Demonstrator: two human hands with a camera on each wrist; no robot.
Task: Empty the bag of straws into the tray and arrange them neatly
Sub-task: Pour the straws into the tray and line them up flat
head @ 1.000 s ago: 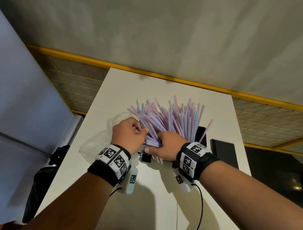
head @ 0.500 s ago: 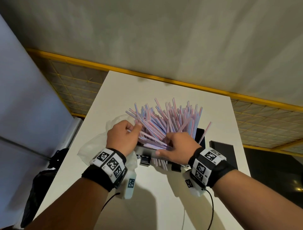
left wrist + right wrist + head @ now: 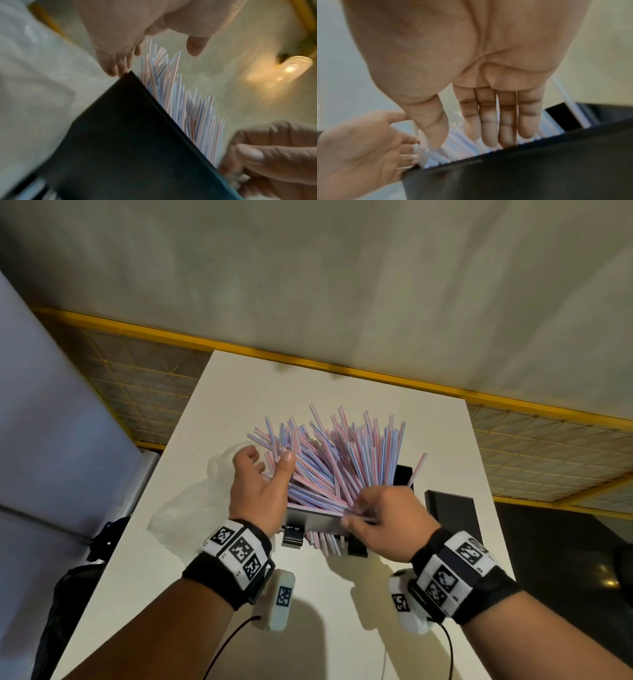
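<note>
A heap of pink-and-blue striped straws (image 3: 342, 463) fans out of a black tray (image 3: 310, 518) in the middle of the white table. My left hand (image 3: 270, 460) hovers at the heap's left edge with its fingers spread, and the thumb touches the outer straws. My right hand (image 3: 356, 508) lies over the near ends of the straws at the tray's front wall. The right wrist view shows that hand (image 3: 467, 140) with straight fingers resting on the straws (image 3: 453, 146). In the left wrist view, the straws (image 3: 185, 111) rise past the tray wall (image 3: 120, 135).
The empty clear plastic bag (image 3: 191, 505) lies crumpled on the table, left of the tray. A flat black box (image 3: 452, 511) sits to the tray's right. Bare tabletop (image 3: 342, 628) stretches toward me. Beyond the table edges the floor drops away.
My left hand has let go of the straws, opened and shifted up along the heap's left side. My right hand slid to the right along the near ends.
</note>
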